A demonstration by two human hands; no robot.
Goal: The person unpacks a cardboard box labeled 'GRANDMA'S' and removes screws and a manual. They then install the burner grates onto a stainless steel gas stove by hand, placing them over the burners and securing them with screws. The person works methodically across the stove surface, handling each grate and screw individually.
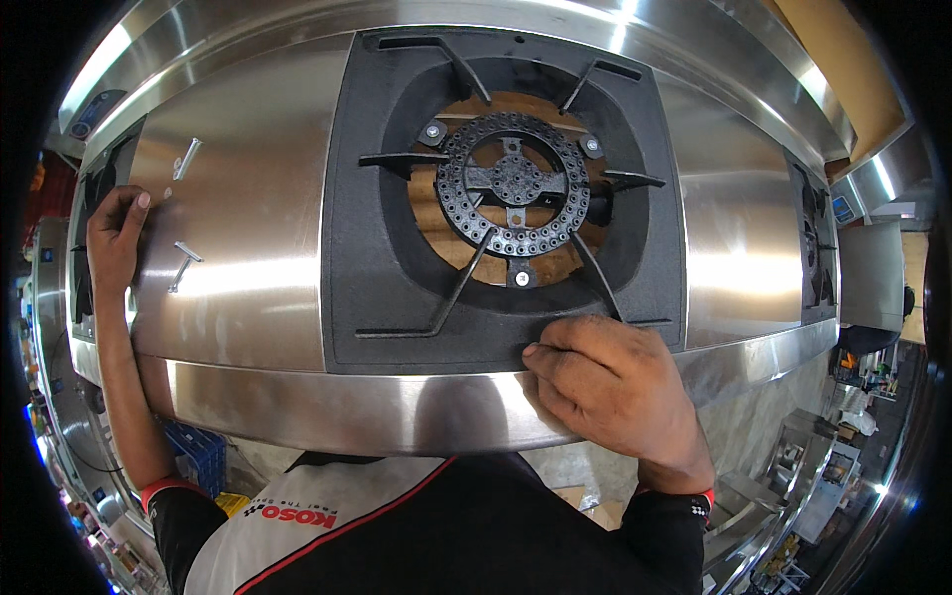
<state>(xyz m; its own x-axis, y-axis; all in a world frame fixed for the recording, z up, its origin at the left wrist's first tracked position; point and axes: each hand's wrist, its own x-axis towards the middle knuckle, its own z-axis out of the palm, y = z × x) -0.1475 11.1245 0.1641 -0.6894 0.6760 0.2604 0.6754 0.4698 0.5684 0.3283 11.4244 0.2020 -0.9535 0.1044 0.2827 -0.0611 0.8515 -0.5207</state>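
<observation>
My left hand (116, 243) is at the left of the steel top, its thumb and finger curled together; anything between them is hidden. Close to its fingertips lies a small round washer (168, 193). A bolt (191, 156) rests above that, and further bolts (185, 264) lie crossed lower down. My right hand (617, 387) is closed in a pinch over the front edge of the black burner grate (352, 248); what it pinches, if anything, cannot be seen. Inside the grate sits a round ring burner (514, 183) with rows of holes, and screw heads (522, 279) show around it.
Brushed steel panels (739, 208) flank the grate, with a rounded front rail (397, 407) nearest me. More burners (813, 238) stand at both ends. A blue crate (193, 451) is below at left. Metal frames (793, 466) stand on the floor at right.
</observation>
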